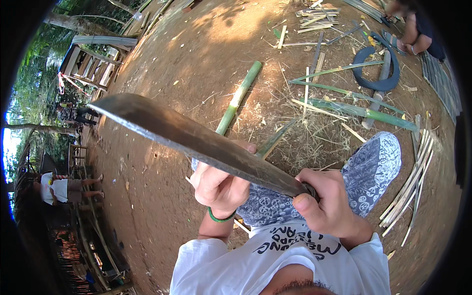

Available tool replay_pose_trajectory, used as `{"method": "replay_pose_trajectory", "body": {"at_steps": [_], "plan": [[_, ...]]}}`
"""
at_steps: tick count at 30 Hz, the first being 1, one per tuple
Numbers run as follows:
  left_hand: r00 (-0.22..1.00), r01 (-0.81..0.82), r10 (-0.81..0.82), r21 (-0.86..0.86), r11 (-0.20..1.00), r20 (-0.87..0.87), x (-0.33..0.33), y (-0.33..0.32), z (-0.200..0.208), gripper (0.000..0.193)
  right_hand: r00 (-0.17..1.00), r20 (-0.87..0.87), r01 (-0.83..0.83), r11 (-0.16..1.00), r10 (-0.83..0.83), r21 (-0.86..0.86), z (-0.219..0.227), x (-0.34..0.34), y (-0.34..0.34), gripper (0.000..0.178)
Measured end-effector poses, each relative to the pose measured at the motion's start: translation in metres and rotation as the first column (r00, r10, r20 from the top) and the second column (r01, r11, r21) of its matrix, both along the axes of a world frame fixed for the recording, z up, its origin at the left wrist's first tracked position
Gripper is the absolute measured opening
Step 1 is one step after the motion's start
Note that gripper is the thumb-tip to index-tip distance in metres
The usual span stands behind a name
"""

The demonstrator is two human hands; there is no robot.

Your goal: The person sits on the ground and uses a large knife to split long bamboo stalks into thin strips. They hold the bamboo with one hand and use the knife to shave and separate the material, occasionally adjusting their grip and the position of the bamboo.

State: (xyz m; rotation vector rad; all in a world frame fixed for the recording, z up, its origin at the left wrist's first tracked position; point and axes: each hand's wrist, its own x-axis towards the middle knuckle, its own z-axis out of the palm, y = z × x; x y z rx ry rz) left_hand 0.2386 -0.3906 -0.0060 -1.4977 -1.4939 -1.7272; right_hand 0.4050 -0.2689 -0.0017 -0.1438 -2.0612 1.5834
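Observation:
A machete [196, 140] with a broad, dark blade and a bright edge spans the middle of the view, its tip pointing up and left. My right hand [327, 201] is closed round its handle at the blade's lower right end. Partly behind the blade, my left hand [221, 187] has its fingers curled; the blade hides what they hold, if anything. Just beyond that hand lies a green bamboo pole section [241, 98] on the soil. A split bamboo piece [278, 139] reaches out from behind the blade, its near end hidden.
Bamboo strips [410, 187] lie at the right, with more strips [317, 18] farther off. A dark rubber ring [359, 73] surrounds part of a log [381, 96]. Another person [418, 34] crouches far right; someone stands [61, 189] at left near a wooden shelter [88, 66].

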Motion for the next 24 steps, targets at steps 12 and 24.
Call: {"method": "replay_pose_trajectory", "body": {"at_steps": [12, 24], "plan": [[0.988, -0.024, 0.016, -0.053, 0.998, -0.155, 0.001, 0.0, -0.003, 0.023, 0.999, 0.043, 0.011, 0.996, -0.015, 0.085, 0.009, 0.011, 0.004, 0.052], [0.993, -0.026, 0.019, -0.06, 0.998, -0.115, 0.008, -0.003, -0.001, 0.023, 0.994, 0.064, 0.079, 0.993, -0.085, 0.093, 0.004, 0.016, 0.002, 0.055]]}}
